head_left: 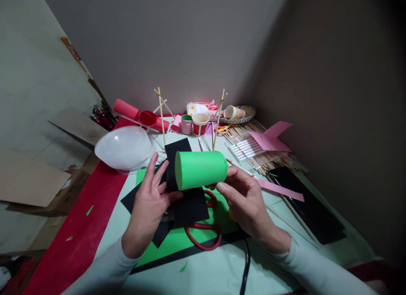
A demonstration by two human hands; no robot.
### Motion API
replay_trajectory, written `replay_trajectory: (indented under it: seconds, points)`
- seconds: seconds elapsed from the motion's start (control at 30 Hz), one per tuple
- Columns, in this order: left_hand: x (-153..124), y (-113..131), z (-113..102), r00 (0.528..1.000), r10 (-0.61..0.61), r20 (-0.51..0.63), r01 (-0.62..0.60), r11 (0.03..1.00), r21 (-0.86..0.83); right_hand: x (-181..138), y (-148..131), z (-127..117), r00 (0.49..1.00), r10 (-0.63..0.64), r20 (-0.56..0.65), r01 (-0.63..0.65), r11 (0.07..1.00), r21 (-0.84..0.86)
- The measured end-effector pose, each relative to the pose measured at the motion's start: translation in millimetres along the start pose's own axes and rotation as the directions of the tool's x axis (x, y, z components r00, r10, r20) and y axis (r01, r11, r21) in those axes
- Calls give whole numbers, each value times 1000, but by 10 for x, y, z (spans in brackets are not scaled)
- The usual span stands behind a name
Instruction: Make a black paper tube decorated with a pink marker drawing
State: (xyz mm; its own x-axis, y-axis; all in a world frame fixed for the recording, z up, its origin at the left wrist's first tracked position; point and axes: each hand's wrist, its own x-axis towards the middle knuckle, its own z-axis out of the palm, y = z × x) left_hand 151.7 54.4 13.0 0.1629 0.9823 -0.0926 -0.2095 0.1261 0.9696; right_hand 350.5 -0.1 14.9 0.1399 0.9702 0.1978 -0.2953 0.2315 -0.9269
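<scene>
A green paper-covered cup [200, 169] lies on its side in the air above the table, held between both hands. My right hand [245, 202] grips its right end with curled fingers. My left hand [149, 204] holds a sheet of black paper [185, 195] against the cup's left end, thumb on the sheet and fingers raised behind it. Red-handled scissors [204, 233] lie on green paper [177, 240] beneath my hands.
A clear plastic bowl [124, 148] sits at the left. Behind stand two stick tripods [161, 117], small cups [200, 123], red rolls [127, 108], a marker pack [245, 147], pink paper [271, 138] and skewers. A black tablet [309, 206] lies at the right. A black cable [245, 265] runs toward me.
</scene>
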Motion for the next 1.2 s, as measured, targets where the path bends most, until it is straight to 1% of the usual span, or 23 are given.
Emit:
replay_trajectory:
  seconds: [0.07,0.27,0.37,0.47,0.57,0.63,0.7,0.77,0.87,1.07,1.2]
  points:
    - [-12,16,-9,1000,-3,25,2,999,34,-21,-10,8,1000,7,23,-7,1000,-18]
    - [-28,36,-32,992,51,114,-63,993,102,-13,-33,32,999,-5,44,7,999,-31]
    - [-12,36,-46,992,52,119,-66,990,122,-7,-25,30,999,-8,48,10,999,-50]
    - [0,1,-53,992,19,123,-30,995,94,-5,-9,17,999,6,51,-4,999,-46]
    - [-5,-57,-44,985,-4,170,-9,997,73,-2,-9,7,1000,2,28,-1,999,-38]
    - [-18,-91,-33,983,11,184,-27,996,84,-1,-22,7,1000,-17,22,18,998,-52]
    - [-33,-114,-21,984,37,174,-53,995,89,-4,-37,10,999,-28,30,30,997,-75]
    - [-47,-129,-9,983,64,169,-77,995,67,-9,-49,10,1000,-17,26,19,995,-99]
    - [-65,-143,2,978,86,192,-95,995,39,-16,-54,6,1000,3,2,-3,992,-126]
    - [-90,-178,10,965,90,246,-104,994,43,-5,-71,13,999,-35,21,37,996,-85]
    - [-99,-200,15,960,84,267,-98,994,39,-5,-85,15,999,-40,22,42,994,-98]
